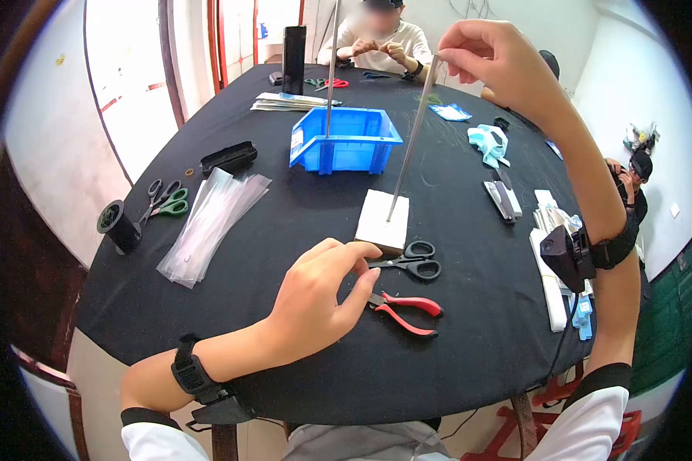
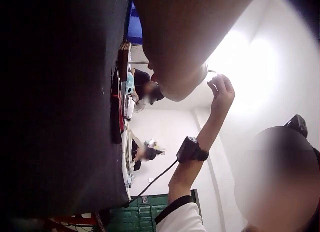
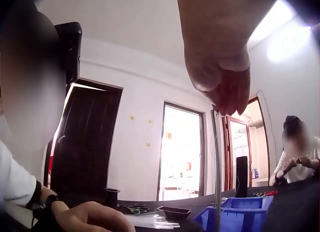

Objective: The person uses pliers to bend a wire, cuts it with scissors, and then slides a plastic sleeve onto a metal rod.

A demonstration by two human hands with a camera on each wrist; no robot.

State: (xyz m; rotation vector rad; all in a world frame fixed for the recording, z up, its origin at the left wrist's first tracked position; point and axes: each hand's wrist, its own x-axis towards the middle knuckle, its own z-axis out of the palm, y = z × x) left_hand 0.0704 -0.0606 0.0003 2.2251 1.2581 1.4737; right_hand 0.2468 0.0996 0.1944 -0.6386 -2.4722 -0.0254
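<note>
My right hand (image 1: pixel 484 58) is raised high, its thumb and fingertips pinching at the top end of a thin metal rod (image 1: pixel 415 127). That rod rises, leaning slightly right, from a small white-topped block (image 1: pixel 382 219) on the table. In the right wrist view the fingertips meet the rod's top (image 3: pixel 216 142) from above. Low over the table, my left hand (image 1: pixel 315 300) has its index fingertip right at the block's front edge, the thumb apart below it. Black-handled scissors (image 1: pixel 421 261) and red-handled pliers (image 1: pixel 411 311) lie beside that hand, their tips near the thumb.
Beyond the block is a blue bin (image 1: pixel 346 157), with another upright rod (image 1: pixel 332 69) overlapping it. Clear plastic sleeves (image 1: pixel 211 230), green-handled scissors (image 1: pixel 173 203) and a thread spool (image 1: pixel 119 227) lie left. A stapler (image 1: pixel 502 200) and packets sit right. Another person (image 1: pixel 384 42) sits opposite.
</note>
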